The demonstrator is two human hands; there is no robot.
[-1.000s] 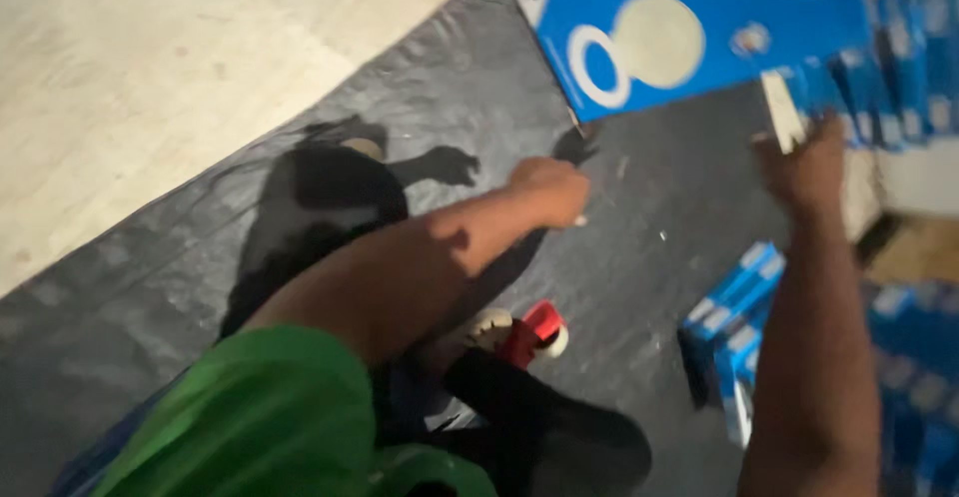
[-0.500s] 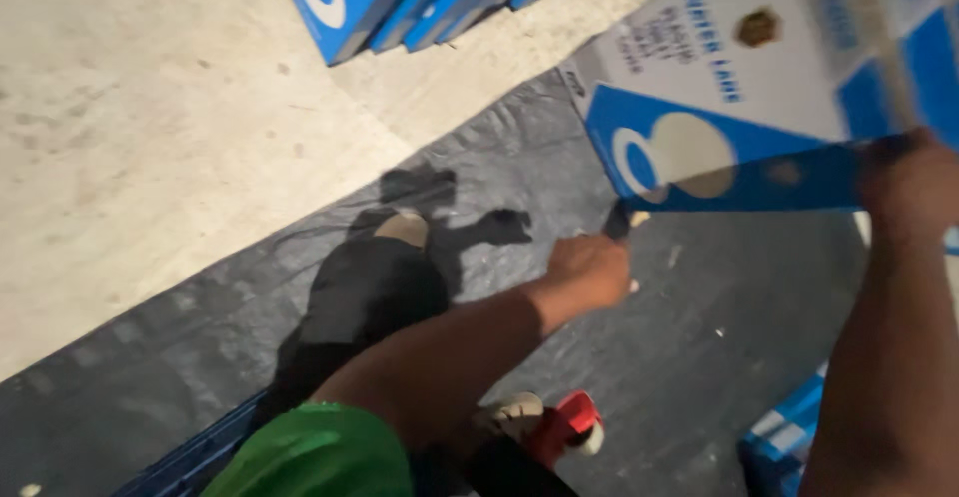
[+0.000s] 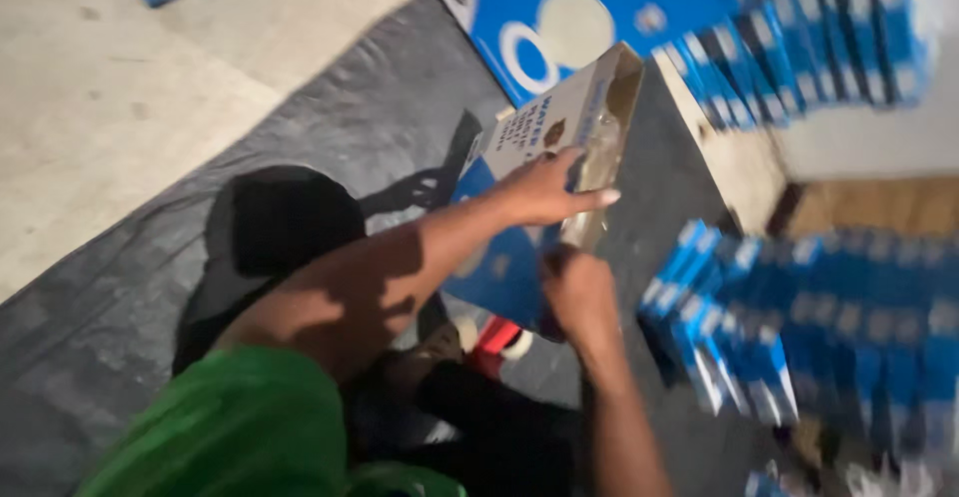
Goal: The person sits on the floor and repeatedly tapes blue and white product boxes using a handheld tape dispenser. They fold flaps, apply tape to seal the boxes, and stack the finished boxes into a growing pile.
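Two hands work on one blue-and-white carton (image 3: 539, 187), a flattened cardboard box held tilted in front of the person, its open brown end pointing up and away. Left hand (image 3: 544, 189) lies across the carton's upper face, fingers stretched out flat over a clear plastic piece at the box's edge, pressing rather than curled around it. Right hand (image 3: 579, 292) is lower, closed in a fist around the carton's bottom edge, gripping it from below. Beneath the carton, near the person's dark trousers, a small red object (image 3: 496, 342) rests on the floor; its kind is too blurred to tell. All of this sits above a dark grey plastic sheet (image 3: 120, 307) spread over a pale concrete floor (image 3: 110, 87). Beyond the carton, another flat blue carton with a white circle (image 3: 579, 22) lies on the sheet. To the right, rows of stacked blue cartons (image 3: 819, 327) stand on edge close beside the right forearm, and more stacked blue cartons (image 3: 829, 27) fill the upper right corner, blurred. A green sleeve (image 3: 230, 427) covers the left shoulder at the bottom of the view.
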